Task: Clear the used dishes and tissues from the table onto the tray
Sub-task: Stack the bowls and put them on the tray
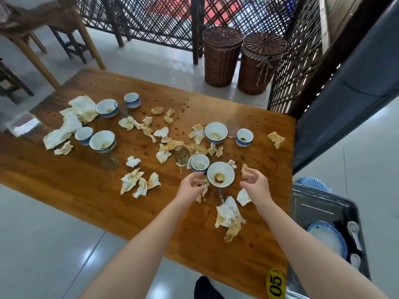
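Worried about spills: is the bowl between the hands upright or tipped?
The bowl is upright: rim up, brown residue in its bottom.

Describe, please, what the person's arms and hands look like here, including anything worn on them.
Both forearms are bare as far as the picture shows: no sleeves. The left hand and the right hand wear no gloves, and no watch, ring or bracelet shows.
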Demonstrator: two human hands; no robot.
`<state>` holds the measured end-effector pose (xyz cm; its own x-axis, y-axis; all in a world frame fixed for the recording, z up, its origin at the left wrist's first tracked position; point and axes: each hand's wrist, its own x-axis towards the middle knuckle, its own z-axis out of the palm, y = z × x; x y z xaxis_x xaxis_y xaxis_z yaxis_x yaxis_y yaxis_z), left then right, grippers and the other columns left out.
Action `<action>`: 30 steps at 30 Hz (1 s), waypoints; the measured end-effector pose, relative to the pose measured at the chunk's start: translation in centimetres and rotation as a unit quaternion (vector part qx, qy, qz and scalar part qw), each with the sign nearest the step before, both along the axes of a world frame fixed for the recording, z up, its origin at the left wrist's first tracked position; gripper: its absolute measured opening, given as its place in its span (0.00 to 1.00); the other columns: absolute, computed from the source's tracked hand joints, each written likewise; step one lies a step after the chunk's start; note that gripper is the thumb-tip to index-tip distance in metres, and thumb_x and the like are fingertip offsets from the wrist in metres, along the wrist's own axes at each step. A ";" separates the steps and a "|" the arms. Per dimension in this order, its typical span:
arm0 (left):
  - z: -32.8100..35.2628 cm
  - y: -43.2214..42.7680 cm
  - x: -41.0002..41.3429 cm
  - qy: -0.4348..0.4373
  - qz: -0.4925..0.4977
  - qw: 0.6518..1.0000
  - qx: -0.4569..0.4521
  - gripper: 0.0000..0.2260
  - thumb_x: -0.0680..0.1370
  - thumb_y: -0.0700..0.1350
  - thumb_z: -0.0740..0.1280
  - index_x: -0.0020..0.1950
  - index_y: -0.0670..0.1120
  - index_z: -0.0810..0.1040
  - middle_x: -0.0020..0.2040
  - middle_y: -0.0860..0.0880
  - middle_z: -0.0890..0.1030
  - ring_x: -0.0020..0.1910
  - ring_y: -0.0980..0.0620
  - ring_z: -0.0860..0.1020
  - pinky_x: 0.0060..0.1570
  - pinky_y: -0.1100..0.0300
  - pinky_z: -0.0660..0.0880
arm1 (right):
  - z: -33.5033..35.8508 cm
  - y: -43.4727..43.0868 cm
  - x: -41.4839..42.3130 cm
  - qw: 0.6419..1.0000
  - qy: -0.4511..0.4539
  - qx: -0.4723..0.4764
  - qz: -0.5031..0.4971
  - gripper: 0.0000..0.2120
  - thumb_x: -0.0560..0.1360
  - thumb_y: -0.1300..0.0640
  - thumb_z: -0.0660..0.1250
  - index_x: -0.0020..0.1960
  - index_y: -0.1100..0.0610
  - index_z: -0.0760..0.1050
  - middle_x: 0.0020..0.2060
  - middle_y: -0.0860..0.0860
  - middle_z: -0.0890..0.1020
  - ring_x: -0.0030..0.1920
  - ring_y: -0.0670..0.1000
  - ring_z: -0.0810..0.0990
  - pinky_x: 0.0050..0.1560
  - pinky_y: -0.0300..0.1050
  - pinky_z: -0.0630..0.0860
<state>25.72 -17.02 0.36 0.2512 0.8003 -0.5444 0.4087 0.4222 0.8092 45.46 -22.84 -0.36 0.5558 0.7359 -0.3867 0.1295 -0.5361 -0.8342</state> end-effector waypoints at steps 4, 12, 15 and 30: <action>-1.5 1.0 1.4 0.006 -0.011 1.000 -0.025 0.19 0.77 0.38 0.67 0.62 0.58 0.73 0.56 0.54 0.77 0.50 0.59 0.75 0.38 0.67 0.72 | -1.2 0.7 0.4 0.999 0.029 -0.024 -0.002 0.25 0.73 0.68 0.69 0.67 0.53 0.71 0.54 0.51 0.78 0.50 0.47 0.78 0.38 0.32 0.71; -3.5 1.3 2.5 0.016 -0.033 0.999 -0.036 0.24 0.76 0.38 0.69 0.69 0.55 0.71 0.63 0.52 0.72 0.61 0.57 0.69 0.39 0.69 0.73 | -3.2 1.5 -0.3 0.995 0.071 -0.062 0.015 0.31 0.72 0.68 0.69 0.71 0.52 0.67 0.65 0.52 0.74 0.52 0.45 0.77 0.44 0.34 0.74; -3.8 1.2 2.6 0.003 -0.027 0.999 -0.034 0.25 0.76 0.36 0.69 0.69 0.56 0.71 0.62 0.54 0.72 0.61 0.59 0.68 0.46 0.68 0.71 | -3.5 1.6 -0.7 0.993 0.095 -0.062 0.036 0.35 0.71 0.69 0.69 0.74 0.54 0.62 0.70 0.52 0.70 0.65 0.51 0.73 0.58 0.43 0.73; -0.4 2.4 3.4 -0.063 -0.031 0.997 -0.039 0.31 0.74 0.34 0.70 0.75 0.49 0.66 0.67 0.49 0.75 0.65 0.55 0.74 0.52 0.66 0.74 | -1.3 2.0 0.3 0.998 0.065 -0.003 0.009 0.29 0.70 0.65 0.72 0.68 0.53 0.69 0.67 0.50 0.71 0.62 0.44 0.69 0.59 0.40 0.67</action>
